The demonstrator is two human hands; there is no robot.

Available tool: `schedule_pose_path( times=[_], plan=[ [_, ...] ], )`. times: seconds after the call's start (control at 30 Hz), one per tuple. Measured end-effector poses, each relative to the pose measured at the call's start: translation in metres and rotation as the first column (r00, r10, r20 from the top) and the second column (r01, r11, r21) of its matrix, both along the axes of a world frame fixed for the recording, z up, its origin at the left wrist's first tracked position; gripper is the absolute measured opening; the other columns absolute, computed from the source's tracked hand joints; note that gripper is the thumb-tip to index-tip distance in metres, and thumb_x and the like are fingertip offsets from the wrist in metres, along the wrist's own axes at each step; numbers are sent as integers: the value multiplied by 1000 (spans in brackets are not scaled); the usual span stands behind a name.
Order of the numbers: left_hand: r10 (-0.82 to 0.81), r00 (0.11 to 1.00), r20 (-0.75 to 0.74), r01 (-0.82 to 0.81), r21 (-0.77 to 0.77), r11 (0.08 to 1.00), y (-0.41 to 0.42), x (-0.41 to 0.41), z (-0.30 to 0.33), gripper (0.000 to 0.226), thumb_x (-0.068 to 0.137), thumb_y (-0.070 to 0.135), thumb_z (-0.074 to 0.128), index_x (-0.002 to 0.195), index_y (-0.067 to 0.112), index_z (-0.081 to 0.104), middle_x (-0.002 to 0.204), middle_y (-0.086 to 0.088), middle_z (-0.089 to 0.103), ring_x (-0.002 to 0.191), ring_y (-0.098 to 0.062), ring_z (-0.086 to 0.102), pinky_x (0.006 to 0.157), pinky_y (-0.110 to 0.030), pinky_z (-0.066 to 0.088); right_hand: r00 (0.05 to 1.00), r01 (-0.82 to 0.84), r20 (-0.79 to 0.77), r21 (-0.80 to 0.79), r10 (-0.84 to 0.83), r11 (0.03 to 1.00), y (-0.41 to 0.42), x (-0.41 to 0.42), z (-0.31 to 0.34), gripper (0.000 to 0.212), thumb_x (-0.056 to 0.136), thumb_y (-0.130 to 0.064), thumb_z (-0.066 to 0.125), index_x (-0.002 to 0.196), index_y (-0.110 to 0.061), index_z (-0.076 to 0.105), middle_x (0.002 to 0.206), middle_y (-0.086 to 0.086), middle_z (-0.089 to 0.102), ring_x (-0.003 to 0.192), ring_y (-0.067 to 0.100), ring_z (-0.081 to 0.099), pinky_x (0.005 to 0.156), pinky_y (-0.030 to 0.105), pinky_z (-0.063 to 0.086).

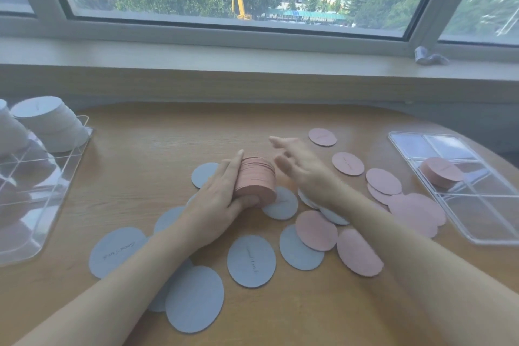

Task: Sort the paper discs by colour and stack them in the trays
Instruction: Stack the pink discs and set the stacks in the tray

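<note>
Pink stack (255, 181) in left hand (222, 202)

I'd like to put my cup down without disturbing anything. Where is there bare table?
Bare wood lies between the left tray and the left hand, and along the far edge behind the pink stack. It is crowded near the person: loose grey discs and pink discs spread toward the right tray.
</note>
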State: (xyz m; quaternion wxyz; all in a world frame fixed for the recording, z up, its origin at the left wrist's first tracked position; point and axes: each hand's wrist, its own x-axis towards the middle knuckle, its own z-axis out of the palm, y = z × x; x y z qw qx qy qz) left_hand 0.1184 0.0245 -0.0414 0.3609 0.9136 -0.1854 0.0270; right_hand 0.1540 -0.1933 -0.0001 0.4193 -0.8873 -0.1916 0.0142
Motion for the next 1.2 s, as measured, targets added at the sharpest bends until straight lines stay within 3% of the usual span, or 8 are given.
schedule_pose_path(
  times=[0.1, 0.2, 0.27, 0.53, 0.73, 0.93, 1.1, 1.2],
  plan=[
    [10, 1000, -21, -11, -64, 998, 2, 1, 0, 86, 93, 47, 62, 160, 30, 10, 147, 17, 33, 136, -5, 34, 111, -31, 33, 976, 215, 39, -267, -212, 939, -66, 28, 7, 35, 96, -25, 62, 130, -19, 61, 117, -1, 52, 93, 10, 54, 86, 22, 36],
    [14, 1000, -20, -16, -100, 995, 1, 0, 1, 84, 90, 47, 66, 158, 31, 18, 142, 20, 38, 130, -2, 40, 107, -28, 35, 938, 271, -38, -538, -344, 799, -125, 39, 6, 44, 91, -27, 67, 133, -18, 58, 121, 2, 45, 114, 22, 51, 97, 30, 37],
    [21, 999, -26, -24, -108, 994, 1, -2, 3, 83, 90, 46, 67, 157, 32, 20, 141, 22, 39, 124, -2, 44, 103, -27, 37, 935, 235, -76, -598, -346, 766, -139, 41, 4, 51, 89, -34, 71, 135, -20, 56, 128, 3, 43, 122, 22, 45, 103, 32, 34],
    [33, 999, -17, -35, -95, 995, 1, -3, 4, 81, 89, 47, 67, 155, 34, 22, 139, 22, 41, 116, -1, 48, 88, -16, 35, 968, 219, 8, -521, -252, 825, -131, 65, 10, 36, 78, -16, 81, 106, -22, 59, 112, 2, 40, 104, 18, 47, 91, 31, 41],
    [35, 999, -26, -37, -103, 994, 2, -2, 3, 79, 89, 44, 68, 153, 36, 23, 135, 22, 43, 114, 0, 50, 88, -5, 35, 968, 249, 142, -461, -206, 852, -111, 101, 2, 36, 79, -14, 79, 104, -24, 54, 123, -1, 42, 120, 22, 38, 97, 32, 34],
    [17, 999, -29, -20, -120, 993, 3, -3, 4, 77, 90, 42, 70, 153, 34, 26, 139, 21, 45, 122, 0, 49, 96, -10, 36, 949, 254, -64, -426, -309, 869, -107, 124, 7, 39, 84, -22, 75, 117, -22, 53, 122, 1, 50, 109, 21, 49, 87, 33, 41],
    [3, 1000, -26, -7, -135, 991, 2, -4, 6, 78, 89, 43, 70, 153, 34, 26, 139, 21, 45, 120, -1, 51, 100, -25, 40, 941, 268, -70, -449, -332, 852, -106, 125, 13, 52, 78, -26, 82, 124, -23, 57, 125, 2, 42, 115, 21, 46, 96, 38, 46],
    [-20, 998, -53, 11, -175, 984, 2, -4, 5, 78, 86, 51, 70, 151, 38, 27, 137, 19, 50, 120, -6, 55, 103, -33, 44, 938, 292, -32, -459, -345, 839, -101, 114, 11, 44, 83, -26, 78, 122, -19, 59, 124, 4, 42, 111, 23, 49, 89, 33, 44]
  ],
)
